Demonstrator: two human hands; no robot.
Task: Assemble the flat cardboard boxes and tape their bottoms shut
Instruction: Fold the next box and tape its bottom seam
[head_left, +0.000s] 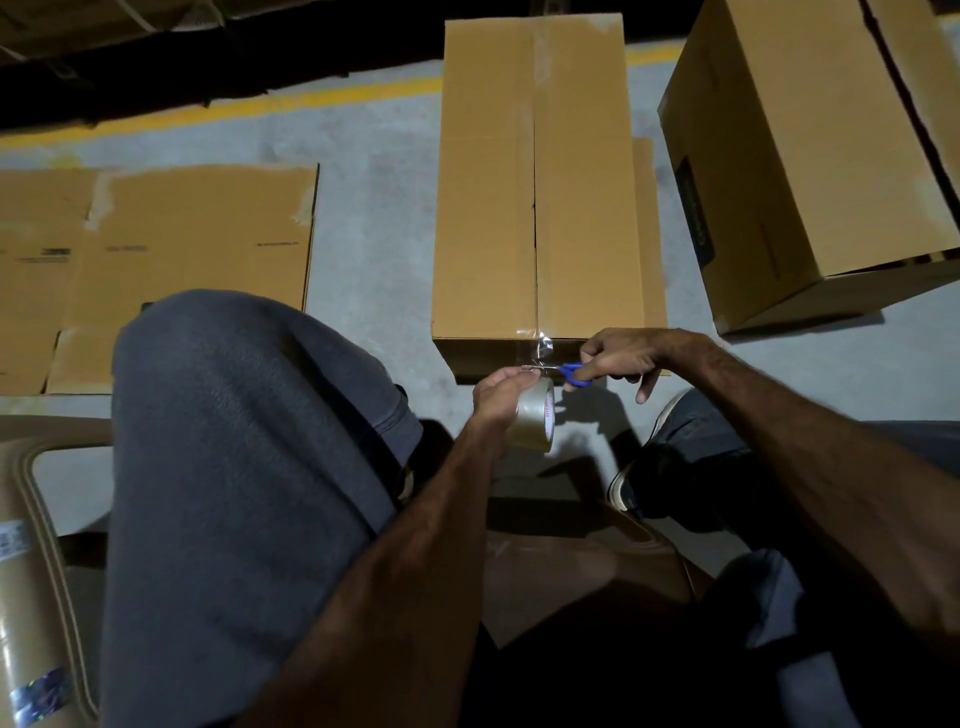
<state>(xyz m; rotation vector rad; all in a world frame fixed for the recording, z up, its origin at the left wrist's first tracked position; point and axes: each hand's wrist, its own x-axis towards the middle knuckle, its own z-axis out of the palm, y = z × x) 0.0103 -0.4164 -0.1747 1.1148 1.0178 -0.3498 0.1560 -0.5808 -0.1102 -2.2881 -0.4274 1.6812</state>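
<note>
An assembled cardboard box (488, 208) stands on the floor ahead of me, flaps closed, with clear tape along its centre seam and over the near edge. My left hand (496, 397) grips a roll of clear tape (537, 421) just below that edge. My right hand (621, 358) holds blue-handled scissors (571, 375), whose blades meet the tape strip (540, 348) stretched between roll and box.
A flat cardboard box (171, 260) lies on the floor at left. Another assembled box (810, 156) stands tilted at right. My raised left knee (234, 441) fills the lower left; a foot in a shoe (670, 415) rests at right. A yellow floor line (260, 106) runs behind.
</note>
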